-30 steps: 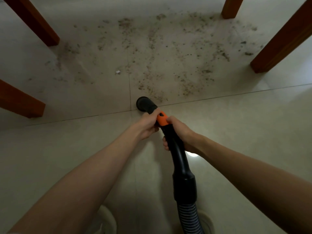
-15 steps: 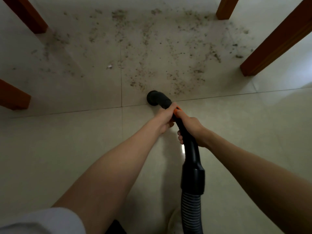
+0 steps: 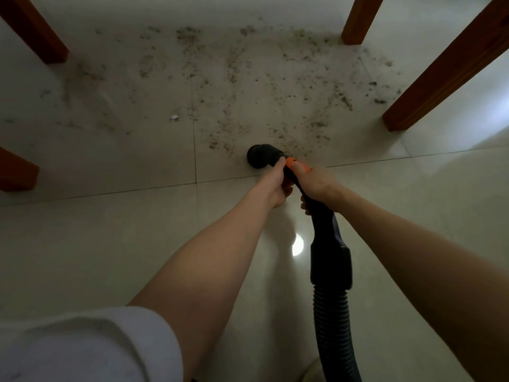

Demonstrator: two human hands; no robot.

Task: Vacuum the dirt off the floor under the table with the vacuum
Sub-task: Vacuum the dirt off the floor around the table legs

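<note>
A: What is lying nearest in the view?

B: My white sleeve (image 3: 82, 343) is filling the lower left corner, and the ribbed hose (image 3: 334, 329) is running up beside it into the black vacuum handle (image 3: 327, 244).

A: How are the hands holding it?

B: My right hand (image 3: 316, 186) is wrapping its fingers round the handle just below the orange button (image 3: 296, 164), thumb resting on it. My left hand (image 3: 275, 186) is gripping the tube beside it, fingers curled, nearer the nozzle (image 3: 260, 158).

A: And where is the nozzle sitting?

B: It is pointing down at the tiled floor (image 3: 110, 244), at the near edge of the dirt (image 3: 248, 86), which is spreading across the tiles between the brown table legs (image 3: 440, 73). A small pale scrap (image 3: 174, 116) is lying among it.
</note>
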